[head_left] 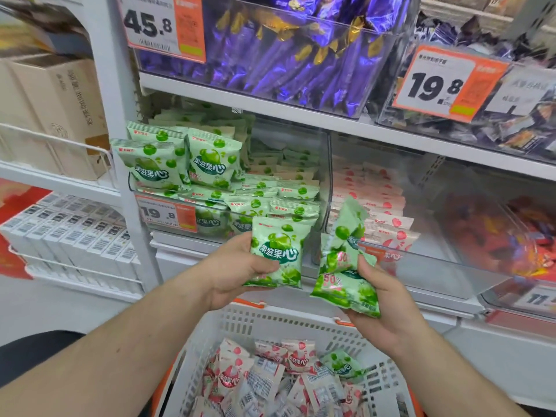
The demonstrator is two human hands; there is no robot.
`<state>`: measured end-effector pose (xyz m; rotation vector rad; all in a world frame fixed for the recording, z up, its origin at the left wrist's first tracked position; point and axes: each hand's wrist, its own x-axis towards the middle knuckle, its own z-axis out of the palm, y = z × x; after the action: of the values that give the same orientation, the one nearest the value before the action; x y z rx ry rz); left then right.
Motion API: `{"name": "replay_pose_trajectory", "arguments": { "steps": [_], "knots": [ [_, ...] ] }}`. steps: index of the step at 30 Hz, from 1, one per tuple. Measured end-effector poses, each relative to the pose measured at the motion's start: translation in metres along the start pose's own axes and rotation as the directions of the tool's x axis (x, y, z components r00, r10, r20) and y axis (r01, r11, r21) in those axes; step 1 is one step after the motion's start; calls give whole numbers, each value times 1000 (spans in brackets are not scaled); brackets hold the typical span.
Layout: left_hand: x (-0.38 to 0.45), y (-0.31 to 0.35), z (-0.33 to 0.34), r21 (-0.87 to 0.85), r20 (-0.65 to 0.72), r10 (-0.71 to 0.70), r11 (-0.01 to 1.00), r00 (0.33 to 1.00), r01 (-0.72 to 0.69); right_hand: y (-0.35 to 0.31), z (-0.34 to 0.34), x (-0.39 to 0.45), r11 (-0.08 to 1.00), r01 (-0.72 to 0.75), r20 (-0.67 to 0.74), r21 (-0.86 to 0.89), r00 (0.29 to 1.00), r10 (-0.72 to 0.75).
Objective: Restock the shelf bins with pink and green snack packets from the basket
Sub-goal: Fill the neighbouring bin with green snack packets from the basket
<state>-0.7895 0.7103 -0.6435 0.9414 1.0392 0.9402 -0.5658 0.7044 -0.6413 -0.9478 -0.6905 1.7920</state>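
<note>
My left hand (237,270) grips one green snack packet (278,251) upright in front of the green bin (322,164), which is stacked with green packets. My right hand (385,308) grips a bunch of green packets (346,266), crumpled together, just in front of the pink bin (427,254). That clear bin holds rows of pink packets (379,203). Below my hands stands the white basket (270,323), filled with several pink packets (298,358) and one green packet (341,364) near its right side.
A clear bin of purple packets (285,49) sits on the shelf above, with price tags 45.8 (150,24) and 19.8 (436,85). White boxes (69,230) fill a wire rack at left. A bin of dark and orange packets (511,236) is at right.
</note>
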Motion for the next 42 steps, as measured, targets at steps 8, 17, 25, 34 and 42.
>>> {"name": "replay_pose_trajectory", "arguments": {
  "steps": [8, 17, 25, 34, 42],
  "knots": [
    [-5, -5, 22, -321, 76, 50, 947, 996, -23, 20, 28, 3, 932, 79, -122, -355, 984, -130],
    [9, -1, 10, -282, -244, 103, 944, 964, -172, 8, 29, 3, 857, 136, -101, -497, 972, -212],
    [11, -1, 6, -163, -246, 186, 960, 951, -230, -23, 39, -1, 995, 40, 75, -86, 997, -33],
    [4, -1, 22, -312, -197, 77, 940, 977, -137, 7, 52, 5, 956, 68, 71, -287, 996, -49],
    [5, -5, 22, -246, -200, 14, 967, 980, -64, 18, 48, 12, 888, 118, 28, -445, 993, -119]
  ]
}}
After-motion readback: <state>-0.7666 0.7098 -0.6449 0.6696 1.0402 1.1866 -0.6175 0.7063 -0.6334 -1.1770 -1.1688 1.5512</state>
